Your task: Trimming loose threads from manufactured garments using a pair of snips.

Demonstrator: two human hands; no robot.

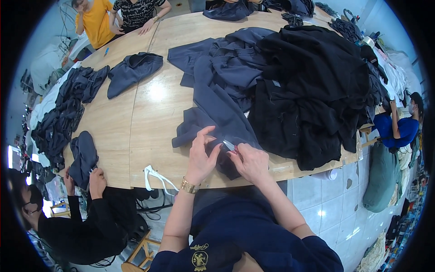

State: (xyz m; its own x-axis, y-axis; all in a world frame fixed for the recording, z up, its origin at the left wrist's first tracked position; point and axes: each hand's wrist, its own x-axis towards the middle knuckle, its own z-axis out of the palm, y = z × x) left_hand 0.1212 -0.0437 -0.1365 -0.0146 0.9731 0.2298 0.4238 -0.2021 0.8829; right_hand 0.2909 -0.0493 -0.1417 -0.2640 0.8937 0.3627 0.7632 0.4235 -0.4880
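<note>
your right hand (252, 162) is closed around small snips (230, 146). your left hand (200, 156) has thumb and forefinger apart, over grey cloth (219, 109).

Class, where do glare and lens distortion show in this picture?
Head view: glare whitens a patch of the tabletop; head view: bright reflections spot the tiled floor; head view: the tabletop's far edge curves, with black filling the corners.

Dark grey-blue garment (216, 104) sprawled all crumpled on the wooden table (156, 127), small silver-bladed snips (229, 145) angled above its near end.
</note>
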